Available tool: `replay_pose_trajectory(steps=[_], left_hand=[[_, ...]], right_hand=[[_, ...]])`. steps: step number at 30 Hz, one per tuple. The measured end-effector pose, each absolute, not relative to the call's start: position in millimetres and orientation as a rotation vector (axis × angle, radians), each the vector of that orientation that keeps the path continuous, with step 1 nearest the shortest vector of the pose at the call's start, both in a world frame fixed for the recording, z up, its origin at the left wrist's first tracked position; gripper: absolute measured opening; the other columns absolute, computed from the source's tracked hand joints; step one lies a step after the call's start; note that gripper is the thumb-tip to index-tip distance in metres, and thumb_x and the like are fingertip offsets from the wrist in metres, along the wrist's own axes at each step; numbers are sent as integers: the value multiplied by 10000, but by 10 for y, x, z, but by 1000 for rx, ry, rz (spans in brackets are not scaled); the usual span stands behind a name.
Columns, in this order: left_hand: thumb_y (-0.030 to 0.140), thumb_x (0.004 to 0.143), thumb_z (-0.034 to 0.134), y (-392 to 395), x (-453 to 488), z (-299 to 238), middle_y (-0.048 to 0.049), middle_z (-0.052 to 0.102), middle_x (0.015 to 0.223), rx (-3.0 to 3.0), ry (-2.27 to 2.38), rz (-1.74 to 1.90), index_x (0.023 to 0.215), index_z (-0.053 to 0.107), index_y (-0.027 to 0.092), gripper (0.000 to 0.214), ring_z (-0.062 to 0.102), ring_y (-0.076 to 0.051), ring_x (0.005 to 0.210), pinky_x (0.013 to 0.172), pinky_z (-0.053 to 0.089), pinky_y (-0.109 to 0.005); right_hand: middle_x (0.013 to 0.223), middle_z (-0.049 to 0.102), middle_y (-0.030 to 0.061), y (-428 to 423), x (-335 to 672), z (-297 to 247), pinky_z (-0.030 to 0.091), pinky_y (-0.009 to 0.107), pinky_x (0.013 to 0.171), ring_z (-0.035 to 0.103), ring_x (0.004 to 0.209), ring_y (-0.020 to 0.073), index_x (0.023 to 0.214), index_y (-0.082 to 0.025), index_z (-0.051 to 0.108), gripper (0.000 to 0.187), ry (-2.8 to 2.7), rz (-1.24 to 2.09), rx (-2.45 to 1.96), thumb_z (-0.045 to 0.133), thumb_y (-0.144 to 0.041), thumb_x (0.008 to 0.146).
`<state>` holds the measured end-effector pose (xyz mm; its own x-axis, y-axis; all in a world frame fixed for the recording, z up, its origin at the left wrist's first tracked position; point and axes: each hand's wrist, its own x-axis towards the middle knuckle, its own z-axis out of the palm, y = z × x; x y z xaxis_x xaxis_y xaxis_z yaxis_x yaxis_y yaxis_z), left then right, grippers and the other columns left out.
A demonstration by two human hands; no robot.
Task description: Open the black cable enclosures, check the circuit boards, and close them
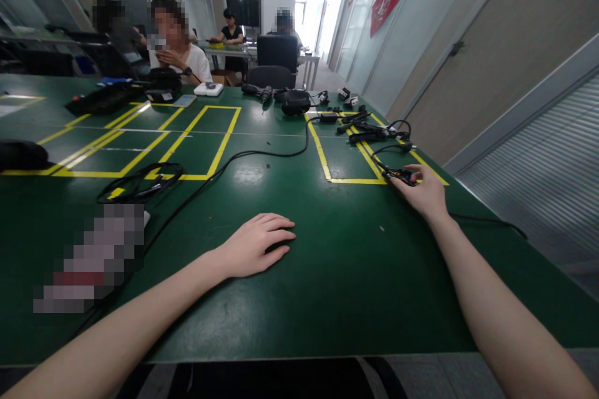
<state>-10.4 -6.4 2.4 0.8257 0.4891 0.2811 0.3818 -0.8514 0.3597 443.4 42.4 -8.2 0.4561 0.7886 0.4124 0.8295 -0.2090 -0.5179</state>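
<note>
So the left hand (257,246) is just lying palm-down on the green table (327,287), nothing in it, fingers loosely spread, while off to the right the right hand (428,193) has thumb and fingers either side of a small dark bundle (403,176) with coloured bits, and honestly I can't tell if it's properly gripped. That bundle's at the near edge of the yellow tape outlines (358,181) on the right, with a messy pile of black cables (369,135) just beyond it and a power drill (256,92) over at the far side.
</note>
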Motion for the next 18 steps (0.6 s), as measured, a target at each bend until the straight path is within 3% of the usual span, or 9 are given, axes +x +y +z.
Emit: replay_pose_trajectory(steps=[10, 18], left_hand=[[271, 1047, 572, -62, -109, -11, -107, 695, 1386, 2722, 667, 540, 1250, 720, 207, 260, 628, -268, 1311, 1131, 507, -477], [268, 1044, 571, -67, -105, 11, -112, 692, 1395, 2711, 666, 531, 1259, 722, 202, 271, 626, -272, 1317, 1132, 512, -482]], right_hand=[[796, 726, 69, 433, 4429, -50, 461, 353, 589, 673, 751, 296, 1019, -215, 779, 474, -1398, 8, -2037, 741, -546, 682], [760, 694, 21, 472, 4458, -96, 462, 332, 616, 655, 717, 257, 1094, -214, 681, 543, -1329, 77, -1982, 768, -459, 618]])
